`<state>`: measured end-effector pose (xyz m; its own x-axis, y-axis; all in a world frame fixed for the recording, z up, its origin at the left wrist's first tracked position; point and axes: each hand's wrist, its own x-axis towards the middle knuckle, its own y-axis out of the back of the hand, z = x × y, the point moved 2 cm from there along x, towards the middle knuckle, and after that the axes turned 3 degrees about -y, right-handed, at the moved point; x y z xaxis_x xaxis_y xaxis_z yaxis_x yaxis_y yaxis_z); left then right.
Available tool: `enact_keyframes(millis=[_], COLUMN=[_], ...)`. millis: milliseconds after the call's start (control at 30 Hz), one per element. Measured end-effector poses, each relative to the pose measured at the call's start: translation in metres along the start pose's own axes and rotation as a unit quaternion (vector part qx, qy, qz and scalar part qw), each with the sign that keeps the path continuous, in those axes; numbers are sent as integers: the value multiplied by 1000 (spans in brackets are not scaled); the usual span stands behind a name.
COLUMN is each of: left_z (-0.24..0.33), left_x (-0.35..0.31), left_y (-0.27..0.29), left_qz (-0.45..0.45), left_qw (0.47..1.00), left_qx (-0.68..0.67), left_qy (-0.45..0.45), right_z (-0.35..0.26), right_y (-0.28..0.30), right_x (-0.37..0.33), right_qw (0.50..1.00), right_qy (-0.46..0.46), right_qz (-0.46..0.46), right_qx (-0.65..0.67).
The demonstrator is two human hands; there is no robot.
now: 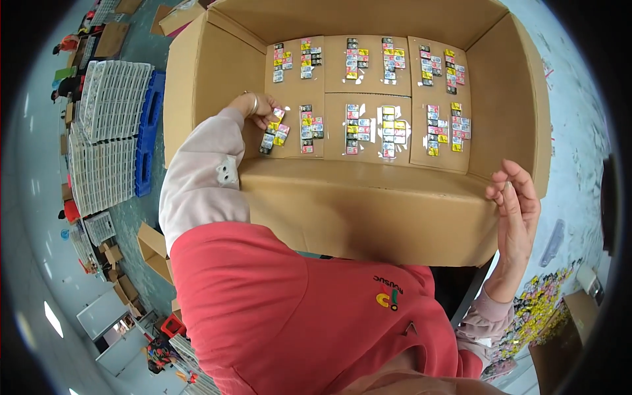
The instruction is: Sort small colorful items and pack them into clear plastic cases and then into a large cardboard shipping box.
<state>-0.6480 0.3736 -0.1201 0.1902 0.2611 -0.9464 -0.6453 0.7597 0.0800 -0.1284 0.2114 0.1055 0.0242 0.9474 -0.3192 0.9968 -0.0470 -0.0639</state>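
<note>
L hand [258,105] grip on card pack [274,131], box [368,210] bottom-left.

Grey-green floor [141,217], stacked white crates [112,99], blue pallets [148,125], scattered cartons [155,250]

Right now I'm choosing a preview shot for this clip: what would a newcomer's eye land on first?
The big open cardboard box fills the middle, its floor lined with rows of colourful small packets. The left hand reaches inside at the near left corner, on one strip of packets. The right hand hovers empty at the box's right edge.
</note>
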Motion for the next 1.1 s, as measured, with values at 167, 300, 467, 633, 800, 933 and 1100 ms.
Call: enact_keyframes(millis=[167, 300, 467, 633, 800, 933, 1100], left_z=[-20, 17, 55, 86, 99, 176, 301], left_x=[23, -16, -31, -39, -41, -74, -165], left_y=[-6, -26, -35, -61, -61, -77, -201], left_qz=[81, 200, 195, 290, 291, 310, 173], left_qw=[996, 967, 872, 841, 832, 878, 775], left_qx=[-37, 130, 421, 441, 426, 268, 209], left_qy=[-15, 88, 154, -117, -203, -247, -571], right_z=[1, -1, -1, -1, 24, 55, 109], right_y=[-1, -4, -4, 15, 38, 60, 79], right_x=[0, 0, -6, -34, -75, -113, -137], right_qw=[1000, 998, 995, 993, 990, 982, 974], right_qy=[5, 11, 38, 69, 66, -7, 28], right_qz=[14, 20, 21, 42, 99, 184, 214], right_qx=[-17, -51, -89, -83, -79, -44, -61])
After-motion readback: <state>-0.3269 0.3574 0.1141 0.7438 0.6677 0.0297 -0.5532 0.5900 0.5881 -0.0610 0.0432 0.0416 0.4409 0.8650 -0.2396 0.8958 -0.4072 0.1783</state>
